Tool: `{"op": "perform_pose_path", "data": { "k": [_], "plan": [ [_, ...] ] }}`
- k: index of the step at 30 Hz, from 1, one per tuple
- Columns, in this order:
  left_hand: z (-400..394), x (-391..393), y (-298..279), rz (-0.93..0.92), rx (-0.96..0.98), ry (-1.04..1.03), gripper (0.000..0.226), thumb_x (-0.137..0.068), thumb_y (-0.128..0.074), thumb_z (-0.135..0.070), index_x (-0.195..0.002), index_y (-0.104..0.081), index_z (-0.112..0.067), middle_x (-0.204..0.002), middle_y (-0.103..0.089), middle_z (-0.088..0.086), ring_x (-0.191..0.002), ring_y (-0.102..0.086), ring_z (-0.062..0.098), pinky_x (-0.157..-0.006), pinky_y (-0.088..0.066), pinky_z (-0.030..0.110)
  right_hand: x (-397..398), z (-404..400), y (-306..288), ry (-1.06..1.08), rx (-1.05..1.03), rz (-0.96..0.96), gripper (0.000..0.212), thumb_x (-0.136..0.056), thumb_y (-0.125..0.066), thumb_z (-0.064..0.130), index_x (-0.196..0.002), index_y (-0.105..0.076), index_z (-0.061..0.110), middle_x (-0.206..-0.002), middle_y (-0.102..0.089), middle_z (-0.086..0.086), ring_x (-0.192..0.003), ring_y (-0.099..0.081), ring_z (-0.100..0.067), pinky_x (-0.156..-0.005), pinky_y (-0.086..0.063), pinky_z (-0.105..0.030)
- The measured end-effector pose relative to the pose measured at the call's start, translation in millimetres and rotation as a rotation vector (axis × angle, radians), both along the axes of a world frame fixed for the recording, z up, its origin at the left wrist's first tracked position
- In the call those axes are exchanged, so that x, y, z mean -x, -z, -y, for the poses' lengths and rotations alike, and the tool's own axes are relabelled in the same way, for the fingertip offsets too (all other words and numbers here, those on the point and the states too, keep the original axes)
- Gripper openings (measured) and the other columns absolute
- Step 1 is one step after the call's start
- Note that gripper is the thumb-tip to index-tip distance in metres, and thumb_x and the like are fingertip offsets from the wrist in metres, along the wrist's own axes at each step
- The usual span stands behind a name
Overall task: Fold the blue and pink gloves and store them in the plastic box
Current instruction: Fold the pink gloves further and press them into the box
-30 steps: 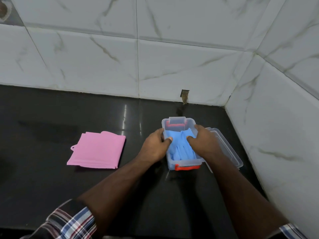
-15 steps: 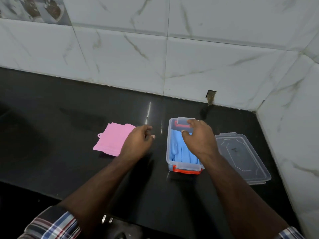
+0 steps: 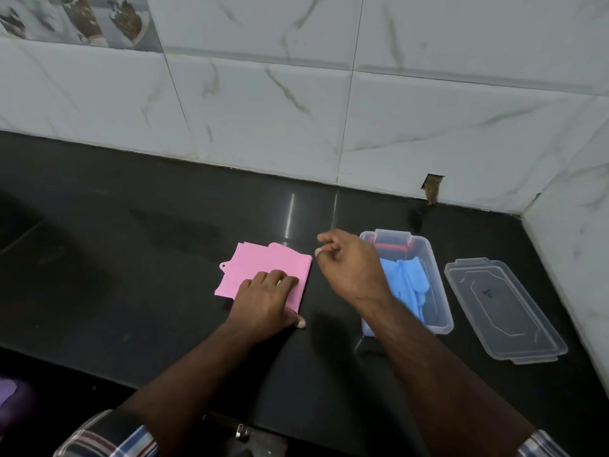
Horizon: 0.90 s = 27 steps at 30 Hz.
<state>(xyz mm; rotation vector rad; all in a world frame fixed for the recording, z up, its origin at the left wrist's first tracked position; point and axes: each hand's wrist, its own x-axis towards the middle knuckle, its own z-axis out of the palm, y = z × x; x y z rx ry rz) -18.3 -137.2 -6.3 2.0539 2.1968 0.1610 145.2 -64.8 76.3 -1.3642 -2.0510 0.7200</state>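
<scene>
The folded pink gloves (image 3: 263,263) lie flat on the black counter. My left hand (image 3: 268,300) rests on their near right corner, fingers laid on top and thumb at the edge; whether it pinches the fabric I cannot tell. The blue gloves (image 3: 408,285) lie folded inside the clear plastic box (image 3: 438,291), which has red clips. My right hand (image 3: 349,263) hovers between the pink gloves and the box, fingers loosely curled and holding nothing. It hides the box's left wall.
The box's clear lid (image 3: 504,308) lies flat to the right of the box. White marble-look tiles form the back wall and a side wall (image 3: 573,225) close on the right. The black counter (image 3: 131,258) stretches away to the left.
My left hand moved left from beside the box onto the pink gloves. My right hand lifted out of the box and swung left. The view shifted leftward.
</scene>
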Motion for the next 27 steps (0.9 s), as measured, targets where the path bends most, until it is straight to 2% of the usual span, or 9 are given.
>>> {"op": "perform_pose_path", "data": {
  "k": [2,6,8,13,16,18,22,24,27],
  "plan": [
    [-0.2,4.0,5.5,-0.022,-0.058,0.042,0.072,-0.07,-0.066,-0.071,-0.125,-0.057,-0.025,-0.125,-0.06,-0.005,-0.109,-0.057,0.024,-0.083,-0.044,0.038,12.2,7.6,4.1,-0.04,0.022,0.059,0.029,-0.088,-0.057,0.019,-0.114,-0.071,0.019,-0.111,-0.073,0.002,-0.099,-0.067,-0.016,-0.09,-0.053,-0.031],
    [3.0,11.4,13.2,-0.035,-0.217,0.136,0.043,-0.073,-0.062,-0.057,-0.097,-0.061,-0.02,-0.092,-0.067,-0.003,-0.077,-0.064,0.025,-0.06,-0.043,0.033,25.8,14.2,20.0,-0.065,0.124,0.173,0.03,-0.09,-0.058,0.021,-0.119,-0.068,0.022,-0.118,-0.071,0.001,-0.104,-0.065,-0.016,-0.095,-0.051,-0.031],
    [5.1,12.9,16.8,-0.029,-0.261,0.146,0.035,-0.076,-0.061,-0.05,-0.096,-0.062,-0.02,-0.088,-0.068,-0.004,-0.073,-0.064,0.024,-0.058,-0.044,0.033,28.7,14.2,27.4,-0.046,0.168,0.214,0.032,-0.092,-0.058,0.02,-0.122,-0.066,0.023,-0.122,-0.069,0.001,-0.106,-0.065,-0.017,-0.099,-0.05,-0.031],
    [7.6,11.2,21.1,-0.049,-0.25,0.151,0.034,-0.078,-0.06,-0.04,-0.103,-0.069,-0.018,-0.098,-0.074,-0.003,-0.079,-0.069,0.023,-0.064,-0.051,0.035,26.5,11.5,38.4,-0.073,0.211,0.378,0.044,-0.093,-0.058,0.014,-0.135,-0.058,0.025,-0.137,-0.057,-0.002,-0.122,-0.056,-0.02,-0.108,-0.041,-0.031],
    [5.4,17.0,17.0,0.01,-0.245,0.14,0.028,-0.081,-0.053,-0.035,-0.097,-0.069,-0.018,-0.082,-0.073,-0.003,-0.068,-0.069,0.023,-0.056,-0.049,0.033,23.9,11.9,46.3,-0.123,0.189,0.438,0.047,-0.093,-0.06,0.015,-0.138,-0.055,0.028,-0.141,-0.052,-0.001,-0.126,-0.052,-0.02,-0.11,-0.037,-0.029],
    [4.3,22.6,13.5,0.08,-0.271,0.129,0.035,-0.085,-0.045,-0.037,-0.1,-0.07,-0.018,-0.077,-0.074,-0.001,-0.065,-0.07,0.025,-0.052,-0.05,0.033,24.7,12.7,51.0,-0.143,0.162,0.434,0.049,-0.093,-0.06,0.015,-0.139,-0.054,0.028,-0.143,-0.049,0.0,-0.13,-0.048,-0.019,-0.112,-0.035,-0.03],
    [3.1,31.5,-0.1,0.239,-0.201,0.057,0.041,-0.098,-0.042,-0.037,-0.132,-0.061,-0.026,-0.109,-0.075,-0.002,-0.099,-0.07,0.023,-0.078,-0.052,0.036,32.3,14.2,57.4,-0.176,0.113,0.441,0.057,-0.088,-0.062,0.015,-0.142,-0.049,0.03,-0.151,-0.039,-0.001,-0.138,-0.036,-0.022,-0.116,-0.032,-0.036],
    [4.3,37.4,-8.1,0.317,-0.158,0.037,0.037,-0.1,-0.043,-0.037,-0.134,-0.059,-0.033,-0.113,-0.073,-0.008,-0.104,-0.067,0.017,-0.084,-0.05,0.034,37.7,14.3,58.4,-0.19,0.09,0.435,0.057,-0.087,-0.065,0.019,-0.141,-0.05,0.031,-0.153,-0.038,-0.002,-0.139,-0.033,-0.024,-0.116,-0.032,-0.041],
    [7.5,48.8,-17.1,0.548,-0.149,0.018,0.028,-0.099,-0.048,-0.035,-0.122,-0.061,-0.043,-0.104,-0.071,-0.018,-0.096,-0.064,0.0,-0.084,-0.05,0.03,44.5,13.3,56.1,-0.209,0.004,0.43,0.045,-0.086,-0.066,0.031,-0.131,-0.059,0.029,-0.148,-0.046,-0.001,-0.135,-0.038,-0.025,-0.11,-0.037,-0.043]
  ]
}}
